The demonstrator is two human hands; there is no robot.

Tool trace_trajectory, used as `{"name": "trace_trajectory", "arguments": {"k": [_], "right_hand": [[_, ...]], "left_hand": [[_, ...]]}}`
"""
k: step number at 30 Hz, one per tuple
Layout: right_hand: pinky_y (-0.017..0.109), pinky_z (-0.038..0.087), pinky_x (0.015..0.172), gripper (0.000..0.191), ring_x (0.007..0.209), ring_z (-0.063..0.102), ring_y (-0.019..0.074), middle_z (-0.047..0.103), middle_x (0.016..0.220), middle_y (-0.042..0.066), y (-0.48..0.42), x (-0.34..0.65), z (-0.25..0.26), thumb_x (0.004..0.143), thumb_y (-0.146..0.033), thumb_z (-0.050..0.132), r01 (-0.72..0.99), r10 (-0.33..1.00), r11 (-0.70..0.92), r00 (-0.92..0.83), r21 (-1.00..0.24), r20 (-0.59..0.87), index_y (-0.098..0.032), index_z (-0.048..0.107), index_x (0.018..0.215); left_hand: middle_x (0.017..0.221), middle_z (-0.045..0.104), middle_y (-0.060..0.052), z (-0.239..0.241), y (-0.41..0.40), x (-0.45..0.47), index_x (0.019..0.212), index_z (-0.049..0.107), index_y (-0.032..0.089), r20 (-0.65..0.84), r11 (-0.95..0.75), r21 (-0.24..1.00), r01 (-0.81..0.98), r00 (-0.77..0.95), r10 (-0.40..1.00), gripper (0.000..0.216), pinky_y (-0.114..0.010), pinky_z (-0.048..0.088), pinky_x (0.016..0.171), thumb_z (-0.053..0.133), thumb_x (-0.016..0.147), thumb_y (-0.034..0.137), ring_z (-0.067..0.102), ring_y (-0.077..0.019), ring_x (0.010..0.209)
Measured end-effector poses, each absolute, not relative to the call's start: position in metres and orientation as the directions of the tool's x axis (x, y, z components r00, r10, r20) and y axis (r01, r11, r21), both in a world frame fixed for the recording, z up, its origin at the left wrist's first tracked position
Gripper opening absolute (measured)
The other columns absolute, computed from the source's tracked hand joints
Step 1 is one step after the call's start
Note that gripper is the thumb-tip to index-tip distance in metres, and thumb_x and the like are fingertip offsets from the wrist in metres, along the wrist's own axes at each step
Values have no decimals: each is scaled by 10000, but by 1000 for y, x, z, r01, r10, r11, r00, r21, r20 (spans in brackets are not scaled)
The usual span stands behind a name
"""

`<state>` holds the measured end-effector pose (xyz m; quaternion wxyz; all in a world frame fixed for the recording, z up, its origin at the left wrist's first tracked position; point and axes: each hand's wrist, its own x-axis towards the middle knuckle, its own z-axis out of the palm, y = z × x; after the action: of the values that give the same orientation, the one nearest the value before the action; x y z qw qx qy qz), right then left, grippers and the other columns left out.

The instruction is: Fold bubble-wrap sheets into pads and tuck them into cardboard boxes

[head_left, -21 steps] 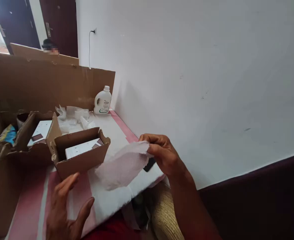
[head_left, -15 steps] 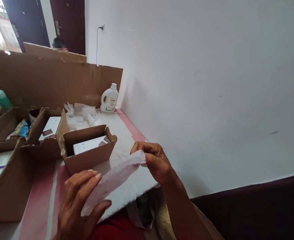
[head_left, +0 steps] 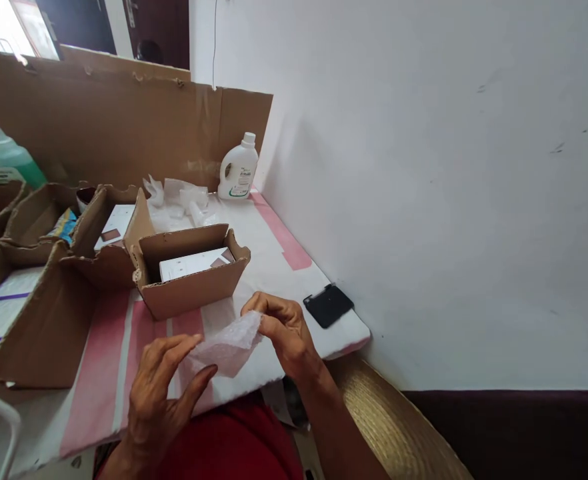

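Observation:
A small translucent piece of bubble wrap (head_left: pixel 231 347) hangs above the table's front edge between my two hands. My right hand (head_left: pixel 287 333) pinches its upper right corner between thumb and curled fingers. At the other end, my left hand (head_left: pixel 161 383) has its thumb and fingers spread apart, with the fingertips beside or lightly against the wrap; whether they touch it I cannot tell. Just beyond both hands stands a small open cardboard box (head_left: pixel 194 291), with a white carton (head_left: pixel 189 265) lying inside. To the right of my right hand is a flat black object (head_left: pixel 329 305).
More cardboard compartments (head_left: pixel 39 333) stand on the left, holding white packs and a blue packet (head_left: pixel 64 227). Crumpled clear plastic (head_left: pixel 179 200) and a white jug (head_left: pixel 239 170) are farther back. A cardboard panel (head_left: pixel 124 127) closes the rear; a white wall (head_left: pixel 424 200) bounds the right.
The view has shifted, bringing the black object at the right into sight. The bubble wrap now looks shorter and wider, and my hands are closer together. My right hand keeps its pinch.

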<state>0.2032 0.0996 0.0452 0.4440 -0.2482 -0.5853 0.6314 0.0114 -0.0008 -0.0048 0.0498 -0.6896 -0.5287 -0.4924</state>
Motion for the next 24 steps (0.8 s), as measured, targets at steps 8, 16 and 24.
{"name": "trace_trajectory", "arguments": {"k": [8, 16, 24], "right_hand": [[289, 319, 628, 245, 651, 423, 139, 538, 695, 3, 98, 196, 29, 884, -249, 587, -290, 922, 69, -348, -954, 172, -181, 586, 649], [291, 328, 675, 201, 707, 426, 155, 537, 741, 6, 103, 200, -6, 845, -278, 606, -254, 956, -16, -287, -967, 59, -190, 626, 665], [271, 353, 639, 312, 645, 412, 134, 473, 655, -22, 85, 200, -31, 851, -367, 694, -240, 875, -171, -483, -955, -35, -191, 553, 636]], "left_hand": [[845, 675, -15, 3, -1, 3, 964, 659, 161, 785, -395, 355, 847, -40, 619, 239, -292, 491, 813, 749, 799, 13, 627, -134, 823], [848, 691, -33, 14, -11, -11, 974, 663, 166, 795, -358, 225, 906, 42, 606, 249, -342, 497, 854, 773, 785, 47, 651, -178, 851], [998, 714, -43, -48, 11, 10, 1175, 621, 228, 594, -411, 376, 830, 124, 795, 251, -317, 536, 813, 648, 936, 300, 678, -185, 909]]}}
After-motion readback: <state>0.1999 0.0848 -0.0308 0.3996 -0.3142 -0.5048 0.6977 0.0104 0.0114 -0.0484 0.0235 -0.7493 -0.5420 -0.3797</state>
